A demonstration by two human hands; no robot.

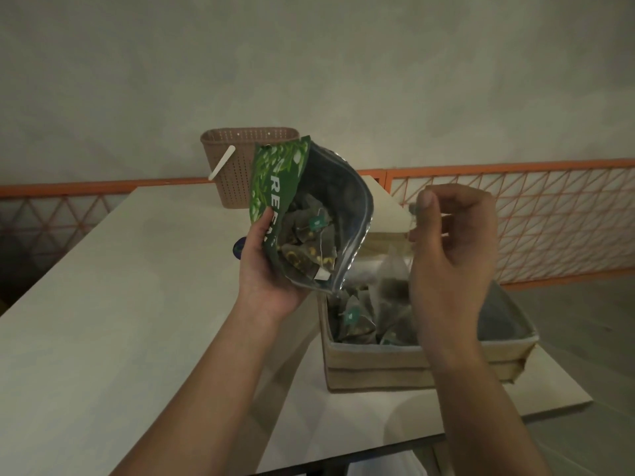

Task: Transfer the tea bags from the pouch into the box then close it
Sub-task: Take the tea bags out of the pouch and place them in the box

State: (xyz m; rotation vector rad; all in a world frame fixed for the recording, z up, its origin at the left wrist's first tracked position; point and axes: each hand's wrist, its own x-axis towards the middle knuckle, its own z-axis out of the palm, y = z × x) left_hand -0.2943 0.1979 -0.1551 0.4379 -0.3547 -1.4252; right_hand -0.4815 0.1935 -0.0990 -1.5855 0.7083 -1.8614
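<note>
One tea bag (395, 276), seemingly hanging vertically, right hand (450, 249) over box (412, 369).

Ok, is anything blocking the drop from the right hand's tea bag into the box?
Nothing visible does. The right hand pinches a tea bag by its tag, hanging over the open box. Its lid stands up behind, and the pouch, in the left hand, sits off to the left.

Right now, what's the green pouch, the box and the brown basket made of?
The pouch looks like glossy plastic film: printed green outside, see-through on its other side, tea bags showing inside. The box seems matte tan cardboard, judging by its stiff flat walls and lid; it could be fabric-covered. The basket appears to be moulded plastic, with even rows of holes.
</note>
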